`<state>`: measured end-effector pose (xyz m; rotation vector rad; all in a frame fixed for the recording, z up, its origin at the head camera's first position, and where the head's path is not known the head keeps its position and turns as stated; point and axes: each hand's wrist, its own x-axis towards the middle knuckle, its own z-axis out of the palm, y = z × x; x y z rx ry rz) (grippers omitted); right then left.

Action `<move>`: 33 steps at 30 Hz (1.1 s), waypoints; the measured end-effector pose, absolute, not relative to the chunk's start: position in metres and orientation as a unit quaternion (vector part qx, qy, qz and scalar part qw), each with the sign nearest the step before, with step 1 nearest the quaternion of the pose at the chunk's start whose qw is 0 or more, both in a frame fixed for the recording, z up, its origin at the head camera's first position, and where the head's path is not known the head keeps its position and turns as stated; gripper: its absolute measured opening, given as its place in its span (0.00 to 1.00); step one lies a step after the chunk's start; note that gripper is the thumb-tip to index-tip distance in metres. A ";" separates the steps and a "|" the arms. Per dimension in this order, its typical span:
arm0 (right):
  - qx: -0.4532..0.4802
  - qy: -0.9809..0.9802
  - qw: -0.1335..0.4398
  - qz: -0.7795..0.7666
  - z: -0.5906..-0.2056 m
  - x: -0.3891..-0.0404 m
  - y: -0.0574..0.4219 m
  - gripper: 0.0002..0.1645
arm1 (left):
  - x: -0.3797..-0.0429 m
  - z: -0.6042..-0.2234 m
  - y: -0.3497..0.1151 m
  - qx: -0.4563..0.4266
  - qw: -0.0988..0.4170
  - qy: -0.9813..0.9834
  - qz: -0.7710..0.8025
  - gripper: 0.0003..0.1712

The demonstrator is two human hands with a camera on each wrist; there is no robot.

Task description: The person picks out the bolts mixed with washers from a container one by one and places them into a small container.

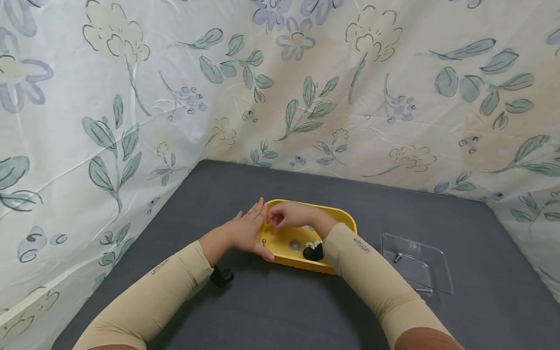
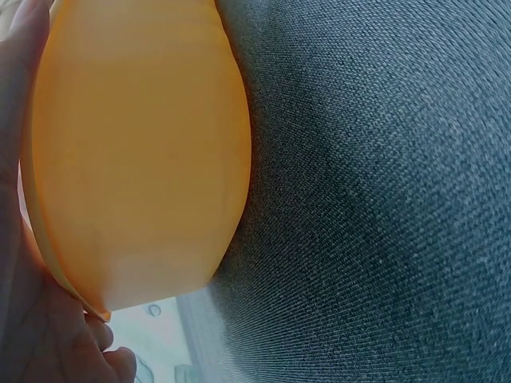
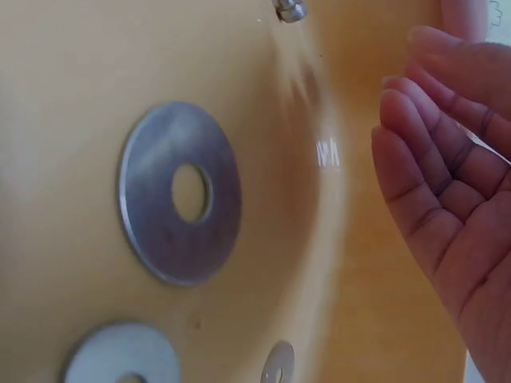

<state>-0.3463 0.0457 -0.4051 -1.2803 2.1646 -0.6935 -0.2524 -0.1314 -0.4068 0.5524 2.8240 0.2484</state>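
In the head view my left hand (image 1: 247, 233) lies against the left end of a yellow tray (image 1: 302, 263), fingers straight along the rim and thumb at the front corner. The left wrist view shows the tray's outer wall (image 2: 144, 159) beside that hand. My right hand (image 1: 290, 215) is inside the tray near its left end, fingers loosely bent. In the right wrist view the fingers (image 3: 415, 152) are bent toward the thumb, with no object visible between them. A large metal washer (image 3: 152, 191) lies on the tray floor, apart from the hand. A bolt (image 1: 264, 242) lies near the left hand's thumb.
Black and white pieces (image 1: 312, 251) sit in the tray by the right forearm. To the right, a clear plastic tray (image 1: 437, 272) holds metal bolts (image 1: 397, 257). A black strap (image 1: 221, 277) is below the left wrist. Floral cloth (image 1: 280, 97) hangs behind the grey table (image 1: 271, 311).
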 end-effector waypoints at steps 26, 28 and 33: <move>-0.501 0.777 0.317 -0.211 -0.428 -0.328 0.031 0.21 | -0.250 -0.406 -0.129 0.194 0.116 0.970 0.089 0.80; -0.507 0.779 0.306 -0.207 -0.428 -0.325 0.030 0.20 | -0.250 -0.407 -0.129 0.194 0.117 0.970 0.092 0.80; -0.506 0.791 0.283 -0.196 -0.429 -0.322 0.027 0.17 | -0.250 -0.408 -0.131 0.193 0.119 0.969 0.094 0.80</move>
